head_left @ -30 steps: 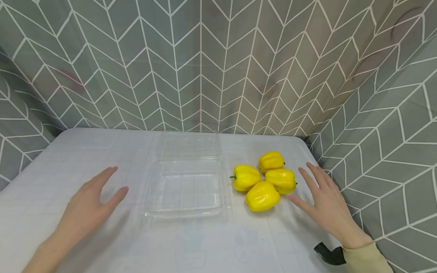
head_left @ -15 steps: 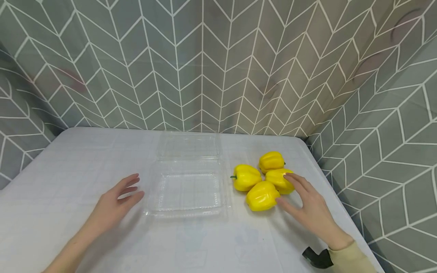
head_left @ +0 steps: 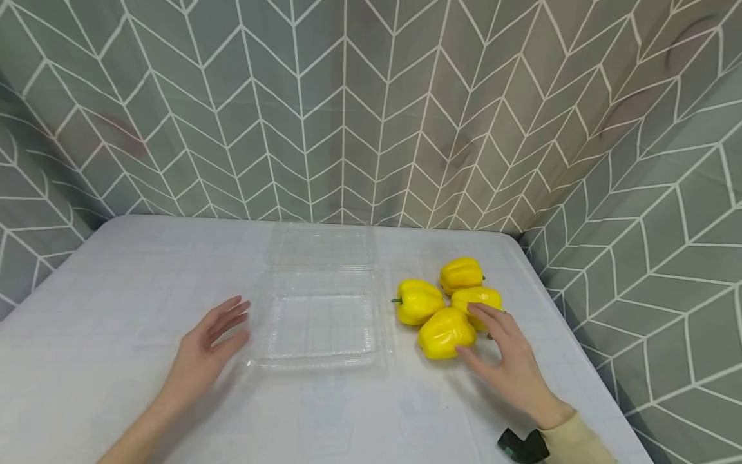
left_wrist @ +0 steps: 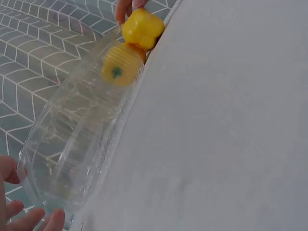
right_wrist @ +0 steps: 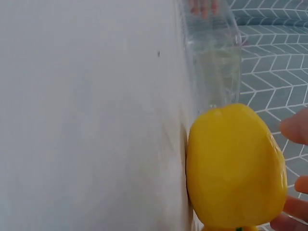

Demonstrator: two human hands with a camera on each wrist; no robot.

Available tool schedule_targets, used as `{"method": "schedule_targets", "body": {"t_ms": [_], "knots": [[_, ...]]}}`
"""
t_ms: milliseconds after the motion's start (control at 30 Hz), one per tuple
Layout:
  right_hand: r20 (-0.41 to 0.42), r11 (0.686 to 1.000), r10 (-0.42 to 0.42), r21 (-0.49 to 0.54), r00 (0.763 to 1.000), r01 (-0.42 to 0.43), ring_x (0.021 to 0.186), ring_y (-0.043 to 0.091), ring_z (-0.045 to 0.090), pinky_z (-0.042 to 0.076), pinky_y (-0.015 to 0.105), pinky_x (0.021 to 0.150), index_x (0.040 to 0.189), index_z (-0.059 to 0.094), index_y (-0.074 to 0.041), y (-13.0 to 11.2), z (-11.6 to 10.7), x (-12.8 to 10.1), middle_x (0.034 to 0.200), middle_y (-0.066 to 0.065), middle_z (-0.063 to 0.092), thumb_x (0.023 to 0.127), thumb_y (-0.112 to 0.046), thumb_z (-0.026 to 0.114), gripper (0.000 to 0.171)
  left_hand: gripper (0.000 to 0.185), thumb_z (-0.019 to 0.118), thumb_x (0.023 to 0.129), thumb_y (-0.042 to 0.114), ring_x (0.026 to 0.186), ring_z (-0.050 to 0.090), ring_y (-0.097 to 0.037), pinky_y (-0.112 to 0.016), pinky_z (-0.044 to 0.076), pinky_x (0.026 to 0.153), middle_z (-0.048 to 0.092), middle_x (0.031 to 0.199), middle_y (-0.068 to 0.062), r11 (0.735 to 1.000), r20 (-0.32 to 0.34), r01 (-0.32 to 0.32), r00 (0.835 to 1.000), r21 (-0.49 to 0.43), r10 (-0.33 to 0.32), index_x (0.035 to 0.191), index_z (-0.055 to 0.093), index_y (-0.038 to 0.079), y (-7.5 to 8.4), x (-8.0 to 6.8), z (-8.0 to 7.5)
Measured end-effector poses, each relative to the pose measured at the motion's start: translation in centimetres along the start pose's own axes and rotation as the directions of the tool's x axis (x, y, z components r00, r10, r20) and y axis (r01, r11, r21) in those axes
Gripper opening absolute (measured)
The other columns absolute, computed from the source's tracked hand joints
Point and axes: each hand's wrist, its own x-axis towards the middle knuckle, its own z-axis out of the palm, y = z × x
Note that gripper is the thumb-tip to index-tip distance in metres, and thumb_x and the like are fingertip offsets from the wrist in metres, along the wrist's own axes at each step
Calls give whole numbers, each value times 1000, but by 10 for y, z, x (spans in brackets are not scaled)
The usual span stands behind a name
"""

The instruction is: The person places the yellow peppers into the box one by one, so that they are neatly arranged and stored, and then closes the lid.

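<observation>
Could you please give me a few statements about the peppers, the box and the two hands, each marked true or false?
1. Four yellow peppers lie on the table. True.
2. The clear box holds a pepper. False: nothing is in it.
3. The right hand reaches around the nearest pepper. True.
4. The left hand grips a pepper. False: it lies open beside the box.
5. The box lid is shut. False: it is folded back.

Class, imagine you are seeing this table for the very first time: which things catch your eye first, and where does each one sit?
Four bright yellow peppers cluster on the right of the white table, with the right hand spread at the nearest one. A clear plastic clamshell box lies open at the centre, the left hand flat just beside its left edge. Grey chevron-patterned curtains close in the table behind and at the sides.
</observation>
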Motion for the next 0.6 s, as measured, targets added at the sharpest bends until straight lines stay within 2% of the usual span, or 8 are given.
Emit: {"method": "schedule_targets", "body": {"t_ms": [133,233,367,600], "knots": [[47,1000,6,24,999,-7,118,14,47,48,20,82,139,55,-3,-2,6,-4,145,9,51,73,-11,86,74,54,63,97,0,123,57,3,-9,48,96,58,142,4,993,-47,-42,998,-114,37,147,43,-1,-6,-5,11],[62,1000,12,19,998,-14,124,14,45,47,17,85,141,53,-4,-3,9,-6,148,7,49,74,-13,87,76,55,62,96,-2,124,58,0,-11,49,97,57,144,-2,985,-60,-38,998,-167,28,147,42,0,-6,-6,13],[63,1000,21,-2,998,-21,131,15,43,40,11,96,141,53,-5,-2,13,-8,149,6,48,74,-16,88,77,56,62,95,-4,124,59,-3,-12,49,98,56,146,-6,979,-60,-40,998,-202,28,147,42,-2,-4,-6,13],[77,1000,30,1,997,-31,136,19,41,23,5,111,146,47,-4,-1,19,-9,151,9,45,74,-15,88,84,56,63,96,-2,123,59,-2,-13,50,97,56,146,2,980,-57,-34,998,-195,23,147,41,-4,-5,-4,13]]}}
